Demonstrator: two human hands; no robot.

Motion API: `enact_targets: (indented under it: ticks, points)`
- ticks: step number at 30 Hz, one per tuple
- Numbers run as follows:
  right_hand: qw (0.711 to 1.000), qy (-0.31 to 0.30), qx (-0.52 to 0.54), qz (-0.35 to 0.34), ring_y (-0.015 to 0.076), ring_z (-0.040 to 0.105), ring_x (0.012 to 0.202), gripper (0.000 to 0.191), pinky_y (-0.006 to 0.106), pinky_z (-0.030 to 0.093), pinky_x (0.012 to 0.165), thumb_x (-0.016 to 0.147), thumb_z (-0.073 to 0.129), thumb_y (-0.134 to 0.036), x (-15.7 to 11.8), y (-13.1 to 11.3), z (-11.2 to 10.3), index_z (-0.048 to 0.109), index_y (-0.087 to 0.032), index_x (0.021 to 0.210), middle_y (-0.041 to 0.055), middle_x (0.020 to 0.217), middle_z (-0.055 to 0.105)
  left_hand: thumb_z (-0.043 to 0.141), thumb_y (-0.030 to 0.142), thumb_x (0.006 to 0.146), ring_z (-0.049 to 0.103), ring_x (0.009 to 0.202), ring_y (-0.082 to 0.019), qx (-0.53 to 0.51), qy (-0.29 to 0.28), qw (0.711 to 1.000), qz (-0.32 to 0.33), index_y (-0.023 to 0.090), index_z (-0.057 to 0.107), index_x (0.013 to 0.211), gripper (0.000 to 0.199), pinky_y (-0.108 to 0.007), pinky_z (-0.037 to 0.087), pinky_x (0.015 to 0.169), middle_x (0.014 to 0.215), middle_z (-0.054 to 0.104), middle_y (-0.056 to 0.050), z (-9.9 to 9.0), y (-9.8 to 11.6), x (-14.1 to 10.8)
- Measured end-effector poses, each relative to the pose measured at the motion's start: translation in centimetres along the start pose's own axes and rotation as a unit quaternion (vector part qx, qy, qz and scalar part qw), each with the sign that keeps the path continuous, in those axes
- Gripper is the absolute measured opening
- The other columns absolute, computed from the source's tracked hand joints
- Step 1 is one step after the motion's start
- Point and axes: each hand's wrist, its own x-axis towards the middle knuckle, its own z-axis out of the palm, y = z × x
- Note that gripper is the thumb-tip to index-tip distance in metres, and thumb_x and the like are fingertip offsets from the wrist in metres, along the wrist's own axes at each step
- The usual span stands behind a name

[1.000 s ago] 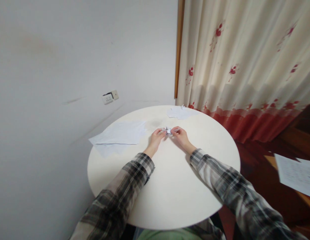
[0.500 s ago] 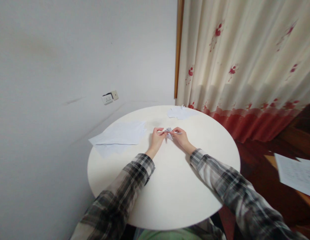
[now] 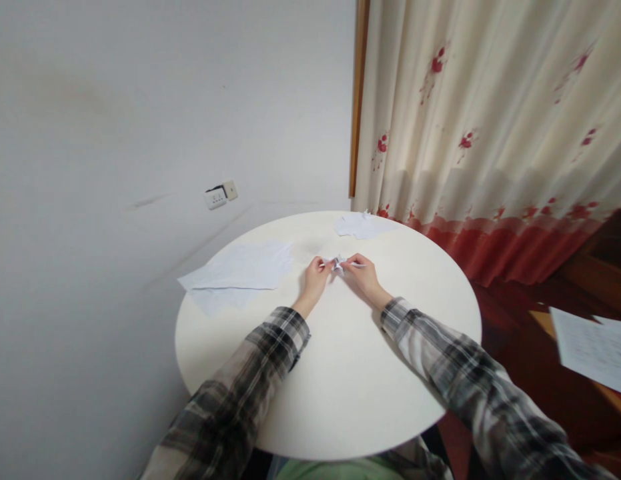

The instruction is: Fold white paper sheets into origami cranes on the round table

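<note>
A small piece of folded white paper [image 3: 338,264] is held between my two hands, above the middle of the round white table [image 3: 335,373]. My left hand [image 3: 315,280] pinches its left side between thumb and fingers. On the opposite side, my right hand [image 3: 364,275] is closed on the paper, with a thin white tip sticking out past the fingers. Several points of the paper stand out between the fingertips. Its exact shape is too small to make out, and the fingers partly cover it.
Sheets of white paper [image 3: 240,267] lie at the table's left edge. More paper pieces [image 3: 363,225] lie at the far edge. The wall with a socket [image 3: 216,198] borders the left; a flowered curtain [image 3: 490,133] hangs behind. Written sheets [image 3: 590,343] rest on a wooden surface at right.
My left fingers have curled in closer around the paper. The folded paper has turned slightly between my hands, which stay in nearly the same place.
</note>
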Motion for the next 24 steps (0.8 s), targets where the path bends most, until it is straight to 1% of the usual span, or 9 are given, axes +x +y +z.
enact_targets:
  ticks: [4,7,12,15,19,24]
  points:
    - [0.998,-0.011,0.046,0.032,0.0093,0.043,0.053,0.025,0.023,0.032,0.053,0.058,0.066,-0.038,0.14,0.24,0.0,0.052,-0.017,0.058,-0.0038,0.053,0.05,0.065,0.034,0.064,0.058,0.069,-0.013,-0.063,0.007,0.998,-0.025,0.014,0.052,0.078,0.027,-0.029,0.048,0.067,0.076,0.061,-0.002,-0.25,-0.34,0.25]
    - [0.996,-0.025,0.067,0.046,0.0092,0.043,0.052,0.025,0.023,0.032,0.053,0.056,0.069,-0.037,0.11,0.2,0.0,0.053,-0.017,0.058,-0.0037,0.053,0.05,0.065,0.031,0.063,0.059,0.074,-0.014,-0.085,0.013,0.996,-0.033,0.014,0.053,0.083,0.03,-0.031,0.049,0.07,0.083,0.062,-0.005,-0.33,-0.33,0.22]
    - [0.995,-0.021,0.083,0.059,0.0091,0.043,0.053,0.025,0.024,0.032,0.053,0.052,0.073,-0.034,0.19,0.31,-0.03,0.055,-0.017,0.057,-0.003,0.056,0.052,0.066,0.028,0.063,0.06,0.078,-0.016,-0.108,-0.004,0.992,-0.058,0.013,0.055,0.088,0.032,-0.032,0.049,0.073,0.091,0.063,-0.008,-0.4,-0.16,0.06]
    - [0.989,-0.019,0.118,0.084,0.009,0.043,0.051,0.027,0.024,0.031,0.052,0.05,0.074,-0.034,0.37,0.45,-0.1,0.053,-0.017,0.054,-0.003,0.054,0.052,0.066,0.026,0.063,0.06,0.079,-0.017,-0.126,-0.016,0.989,-0.076,0.012,0.056,0.088,0.03,-0.034,0.048,0.076,0.092,0.063,-0.009,-0.53,-0.15,0.01]
    - [0.976,-0.033,0.174,0.126,0.0085,0.043,0.05,0.028,0.024,0.031,0.052,0.047,0.075,-0.034,0.41,0.33,-0.26,0.053,-0.017,0.053,-0.0033,0.052,0.051,0.064,0.024,0.065,0.061,0.079,-0.016,-0.151,-0.015,0.984,-0.095,0.012,0.056,0.088,0.027,-0.034,0.047,0.078,0.091,0.064,-0.008,-0.71,-0.41,0.13]
    - [0.969,-0.036,0.198,0.143,0.0084,0.045,0.051,0.03,0.024,0.033,0.053,0.046,0.076,-0.034,0.23,-0.06,-0.41,0.053,-0.016,0.053,-0.0029,0.053,0.053,0.063,0.022,0.066,0.061,0.078,-0.015,-0.168,-0.015,0.98,-0.109,0.012,0.056,0.085,0.023,-0.034,0.047,0.078,0.087,0.064,-0.008,-0.82,-0.82,0.36]
